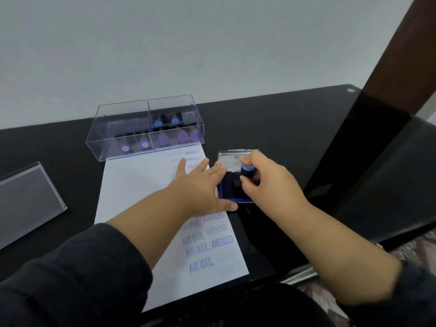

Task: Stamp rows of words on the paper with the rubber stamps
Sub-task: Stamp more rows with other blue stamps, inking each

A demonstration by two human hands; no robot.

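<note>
**Re-inking mid-row**

Nearest me, the paper lies on the table. My left hand is spread flat on it so it won't slide. Just right, my right hand pinches the stamp down onto the ink pad. Farther off, the clear box holds the spare stamps.

Both forearms reach forward from dark sleeves pushed up toward the elbows. The left hand lies flat, palm down, fingers straight and spread toward the far side, thumb stretched out to the right. The right hand, just right of it, is bent at the wrist with fingers and thumb curled in a pinch.
</note>
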